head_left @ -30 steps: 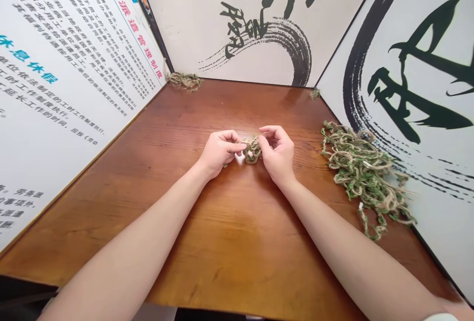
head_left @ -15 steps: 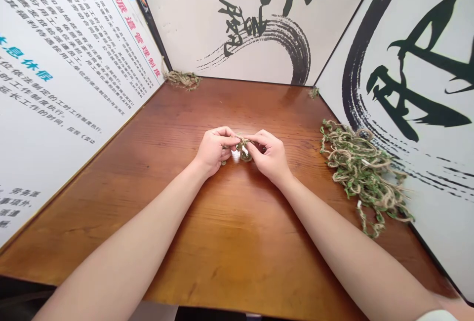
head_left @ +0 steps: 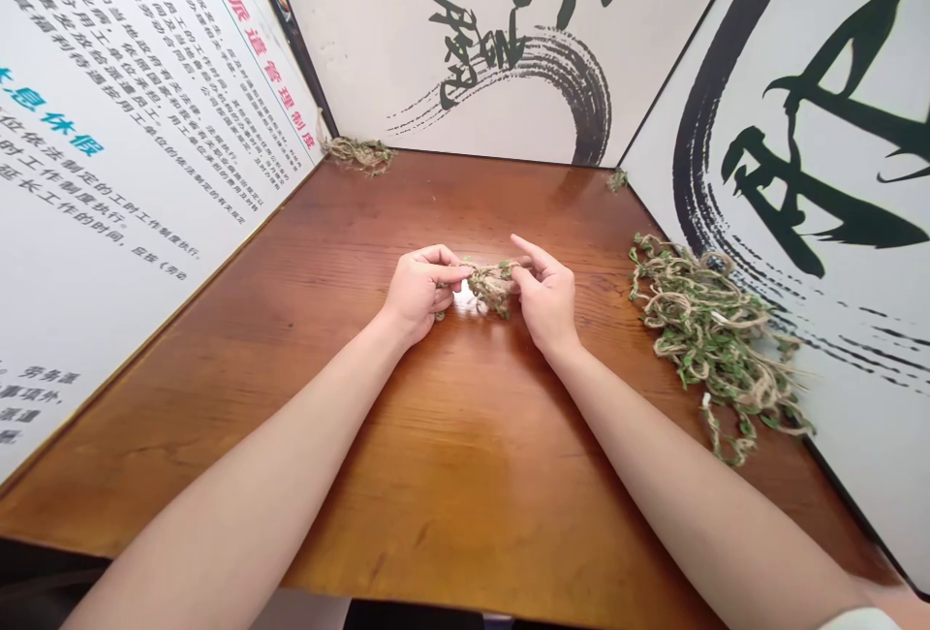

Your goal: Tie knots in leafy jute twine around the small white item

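Left hand (head_left: 419, 289): fingers curled in, thumb and forefinger nipped onto the left end of a small bundle of twine (head_left: 492, 283).
Right hand (head_left: 546, 293): pinching the right end of the same bundle, with the forefinger stretched out straight above it.
Bundle: a short knot of brown cord with small green leaves, stretched between the two hands near the middle of the bench (head_left: 465, 475). It sits just above the wood, or may be brushing it (I cannot tell which).
Step in hand: by the look of it, the bundle is being drawn taut or worked between the two pinches.
What handling calls for: the cord looks limp and the leaves likely to snag, so any pull needs a firm grip at both ends and small finger movements.
Heap (head_left: 716, 339): a loose tangle of the same leafy cord, on the bench to the right, well apart from the hands.
Far corners: a smaller clump (head_left: 359, 153) at the back left and a tiny scrap (head_left: 617, 180) at the back right.
Surface: glossy reddish-brown wood with visible grain.
Room: boards close in three sides. The left panel (head_left: 108, 126) has printed text, and the back panel (head_left: 509, 48) and right panel (head_left: 835, 126) have black brush lettering.
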The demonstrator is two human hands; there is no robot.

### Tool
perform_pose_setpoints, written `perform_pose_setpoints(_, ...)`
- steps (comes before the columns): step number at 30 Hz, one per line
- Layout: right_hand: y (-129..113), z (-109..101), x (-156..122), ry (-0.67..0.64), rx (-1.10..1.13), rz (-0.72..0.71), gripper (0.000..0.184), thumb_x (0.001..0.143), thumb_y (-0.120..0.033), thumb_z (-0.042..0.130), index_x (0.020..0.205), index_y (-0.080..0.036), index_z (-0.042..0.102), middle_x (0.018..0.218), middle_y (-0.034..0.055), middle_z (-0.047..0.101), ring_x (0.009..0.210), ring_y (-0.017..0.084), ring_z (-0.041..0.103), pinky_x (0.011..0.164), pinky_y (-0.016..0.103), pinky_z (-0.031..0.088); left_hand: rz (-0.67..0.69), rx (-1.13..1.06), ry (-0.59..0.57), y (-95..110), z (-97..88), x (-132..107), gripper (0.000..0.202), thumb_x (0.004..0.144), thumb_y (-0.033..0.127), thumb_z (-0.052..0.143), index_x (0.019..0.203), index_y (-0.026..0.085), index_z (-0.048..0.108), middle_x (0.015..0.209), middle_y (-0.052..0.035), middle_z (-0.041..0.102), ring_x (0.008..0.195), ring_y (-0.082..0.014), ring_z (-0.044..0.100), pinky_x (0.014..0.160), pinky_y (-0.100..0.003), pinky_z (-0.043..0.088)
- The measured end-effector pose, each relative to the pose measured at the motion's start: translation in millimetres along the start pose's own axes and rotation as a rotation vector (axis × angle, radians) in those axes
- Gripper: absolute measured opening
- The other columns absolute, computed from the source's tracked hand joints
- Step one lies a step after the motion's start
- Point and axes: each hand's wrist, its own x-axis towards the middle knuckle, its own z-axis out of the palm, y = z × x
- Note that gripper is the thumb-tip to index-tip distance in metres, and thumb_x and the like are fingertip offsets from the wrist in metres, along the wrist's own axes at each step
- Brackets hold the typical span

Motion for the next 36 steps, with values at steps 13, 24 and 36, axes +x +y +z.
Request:
perform_pose_setpoints(13, -6.6, 2.2, -5.5, -0.176, 0.009, -0.137, 0.021, 0.086, -0.036, 0.067, 0.090, -0.019, 0.078, 0.091, 0.0064, 0.077, 0.081, 0.019, 0.070, 0.078, 0.034, 0.055, 0.000, 0.015, -0.009, 1.3, 2.6, -3.5, 0.023, 0.053, 0.012, 0.078, 0.057, 0.012, 0.055, 0.049, -0.0013, 0.052, 0.034, -0.0025, 0.026, 0.036, -0.018, 0.012)
perform_pose_setpoints(24, 5.0, -2.1, 5.6, 0.318, -0.135, 0.004, 0.018, 0.089, -0.028, 0.060, 0.088, -0.014, 0.070, 0.088, 0.0095, 0.073, 0.082, 0.021, 0.066, 0.084, 0.038, 0.051, 0.033, -0.010, 0.002, 3.3, 3.2, -5.3, 0.023, 0.049, 0.013, 0.076, 0.057, 0.014, 0.055, 0.045, 0.0004, 0.048, 0.033, -0.0026, 0.024, 0.036, -0.018, 0.012)
perform_pose_setpoints(36, -3.3, -2.9, -5.9, -0.258, -0.140, -0.410, 0.048, 0.086, -0.015, 0.051, 0.127, -0.026, 0.071, 0.143, 0.0039, 0.064, 0.140, 0.023, 0.054, 0.121, 0.046, 0.040, -0.006, 0.047, -0.094, 3.4, 4.0, -7.7, 0.025, 0.047, 0.014, 0.080, 0.057, 0.013, 0.057, 0.048, 0.0006, 0.050, 0.035, -0.0021, 0.028, 0.038, -0.018, 0.013)
